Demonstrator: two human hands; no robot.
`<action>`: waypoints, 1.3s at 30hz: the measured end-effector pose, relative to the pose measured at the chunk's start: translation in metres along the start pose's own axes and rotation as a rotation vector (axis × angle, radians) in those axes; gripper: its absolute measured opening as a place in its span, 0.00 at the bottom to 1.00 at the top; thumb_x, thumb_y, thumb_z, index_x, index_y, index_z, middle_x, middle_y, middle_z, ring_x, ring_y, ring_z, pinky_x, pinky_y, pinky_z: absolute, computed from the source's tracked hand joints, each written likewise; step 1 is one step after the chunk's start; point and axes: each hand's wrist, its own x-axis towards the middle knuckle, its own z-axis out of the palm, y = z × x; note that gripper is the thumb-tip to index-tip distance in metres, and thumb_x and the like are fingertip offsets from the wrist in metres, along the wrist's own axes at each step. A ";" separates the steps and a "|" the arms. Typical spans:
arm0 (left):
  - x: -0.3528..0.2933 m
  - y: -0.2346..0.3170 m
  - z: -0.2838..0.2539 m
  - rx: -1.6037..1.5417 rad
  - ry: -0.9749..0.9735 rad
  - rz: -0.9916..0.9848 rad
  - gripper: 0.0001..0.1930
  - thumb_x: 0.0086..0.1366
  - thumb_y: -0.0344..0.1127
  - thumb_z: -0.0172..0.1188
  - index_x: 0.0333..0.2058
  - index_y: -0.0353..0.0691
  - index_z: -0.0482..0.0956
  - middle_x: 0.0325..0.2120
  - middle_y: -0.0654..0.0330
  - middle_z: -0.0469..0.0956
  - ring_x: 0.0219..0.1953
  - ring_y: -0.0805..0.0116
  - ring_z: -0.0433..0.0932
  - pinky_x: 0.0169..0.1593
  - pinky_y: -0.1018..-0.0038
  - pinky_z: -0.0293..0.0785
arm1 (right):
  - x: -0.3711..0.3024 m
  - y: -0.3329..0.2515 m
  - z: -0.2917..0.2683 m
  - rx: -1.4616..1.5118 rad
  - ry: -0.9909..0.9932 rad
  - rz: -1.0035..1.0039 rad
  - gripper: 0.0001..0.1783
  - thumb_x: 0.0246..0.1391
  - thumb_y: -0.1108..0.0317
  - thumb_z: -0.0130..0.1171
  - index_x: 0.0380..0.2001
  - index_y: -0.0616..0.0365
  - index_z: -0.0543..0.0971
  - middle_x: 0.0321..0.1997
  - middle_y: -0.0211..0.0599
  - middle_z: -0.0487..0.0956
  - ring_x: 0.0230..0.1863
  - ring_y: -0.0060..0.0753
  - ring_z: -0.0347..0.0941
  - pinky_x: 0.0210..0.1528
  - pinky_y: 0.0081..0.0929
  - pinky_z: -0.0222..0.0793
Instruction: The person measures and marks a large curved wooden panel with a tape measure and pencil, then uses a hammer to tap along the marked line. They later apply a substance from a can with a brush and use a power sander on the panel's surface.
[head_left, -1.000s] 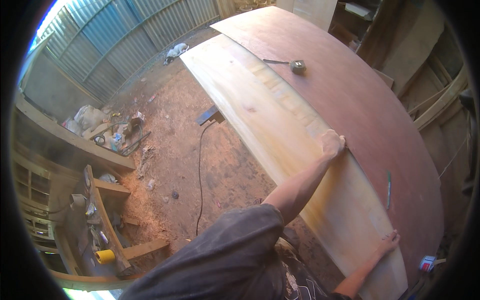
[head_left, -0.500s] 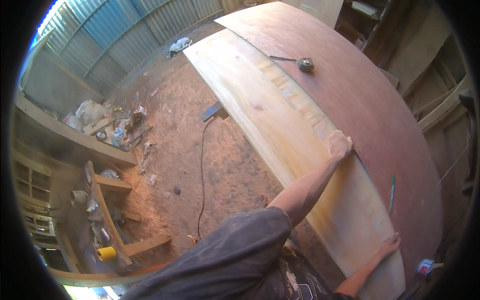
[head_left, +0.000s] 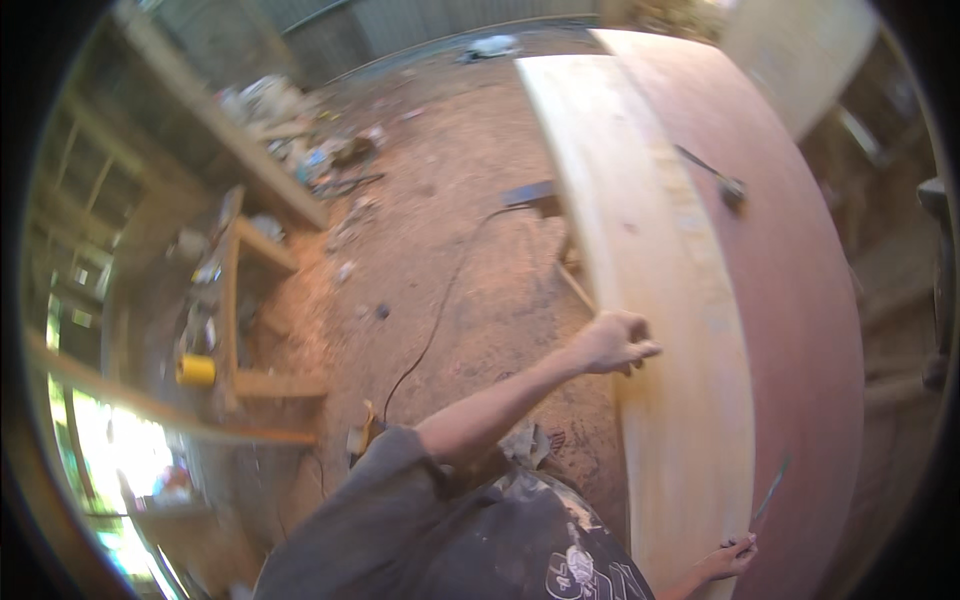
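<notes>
A long pale wooden board [head_left: 690, 400] lies on top of a wider reddish-brown sheet [head_left: 810, 330]. Over the board's left part is my left hand [head_left: 612, 342], its fingers loosely bent and apart with nothing seen in them. Low in the picture, my right hand [head_left: 728, 560] has its fingers curled at the board's right edge, gripping it. Just beyond those fingertips a thin green pencil or pen [head_left: 773, 485] rests on the reddish sheet. A tape measure [head_left: 733, 192] with a short length of blade out sits farther up the sheet. Motion blurs the picture somewhat.
On the ground to the left are a dark cord [head_left: 450, 285], a blue-topped tool [head_left: 530, 193] beside the board, a wooden frame [head_left: 232, 300], a yellow roll [head_left: 196, 370] and heaped rubbish [head_left: 270, 103]. A white animal [head_left: 492, 46] lies by the far metal fence.
My left hand has left the board's far edge and moved left across it. My right hand stays at the board's edge. The view has turned, shifting the board's far end rightward.
</notes>
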 end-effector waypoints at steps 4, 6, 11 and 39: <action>-0.146 -0.033 -0.128 -0.159 0.603 0.041 0.14 0.69 0.43 0.65 0.36 0.35 0.83 0.29 0.56 0.85 0.28 0.73 0.83 0.33 0.73 0.81 | -0.057 -0.133 0.132 0.342 -0.580 -0.115 0.11 0.68 0.63 0.59 0.36 0.60 0.77 0.25 0.29 0.72 0.25 0.19 0.67 0.27 0.20 0.64; -0.226 -0.038 -0.160 -0.251 0.769 0.261 0.14 0.68 0.43 0.67 0.36 0.36 0.84 0.29 0.58 0.85 0.26 0.74 0.81 0.31 0.75 0.80 | -0.096 -0.192 0.191 0.415 -0.920 -0.205 0.06 0.66 0.70 0.59 0.39 0.62 0.78 0.30 0.35 0.78 0.29 0.23 0.72 0.30 0.24 0.69; -0.393 -0.005 -0.176 -0.129 0.719 1.390 0.25 0.64 0.57 0.69 0.33 0.35 0.85 0.25 0.63 0.82 0.16 0.79 0.71 0.18 0.81 0.64 | -0.188 -0.339 0.321 0.308 -1.279 -1.001 0.11 0.66 0.70 0.59 0.29 0.62 0.77 0.20 0.28 0.75 0.23 0.20 0.69 0.29 0.24 0.67; -0.565 -0.374 -0.496 -0.083 1.953 -0.856 0.25 0.64 0.52 0.69 0.44 0.32 0.81 0.37 0.47 0.85 0.44 0.49 0.84 0.48 0.59 0.78 | -0.432 -0.217 0.613 -0.643 -1.843 0.145 0.15 0.65 0.58 0.53 0.47 0.57 0.74 0.28 0.38 0.80 0.20 0.36 0.75 0.20 0.31 0.70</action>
